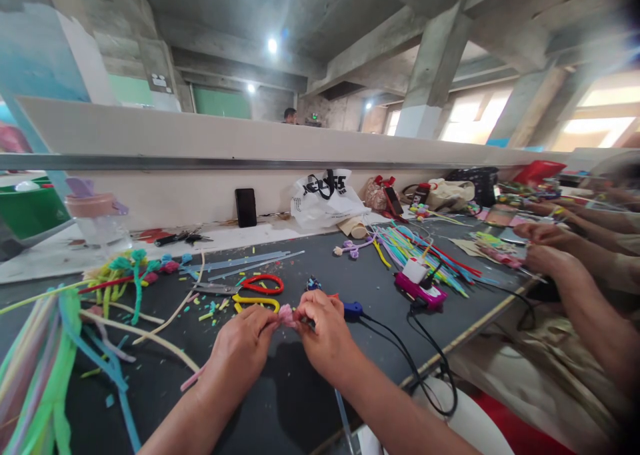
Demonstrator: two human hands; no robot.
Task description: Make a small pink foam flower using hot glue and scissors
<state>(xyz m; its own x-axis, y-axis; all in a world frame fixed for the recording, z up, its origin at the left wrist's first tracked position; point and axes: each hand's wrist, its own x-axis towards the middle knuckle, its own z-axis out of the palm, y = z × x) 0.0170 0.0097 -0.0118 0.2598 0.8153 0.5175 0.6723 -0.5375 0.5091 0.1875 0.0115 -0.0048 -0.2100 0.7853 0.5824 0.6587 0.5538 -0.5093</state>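
Note:
Both hands meet over the dark table (250,401), with a small fuzzy pink piece (287,315) between their fingertips. My left hand (245,345) pinches its left side, and my right hand (323,328) pinches its right side. A pink stem end (193,378) sticks out beside my left wrist. Just beyond my left hand lie scissors (263,283) with one red and one yellow handle loop. Next to my right hand is a blue tool (353,309) with a black cord. A small dark blue fuzzy piece (313,283) lies beyond the fingers.
Fuzzy stems (43,375) hang at the left edge, near a cup (97,218). A phone (245,207) leans on the partition beside a white bag (325,198). More stems (420,248) and a magenta power strip (421,291) lie right. Other people's hands (555,261) work further right.

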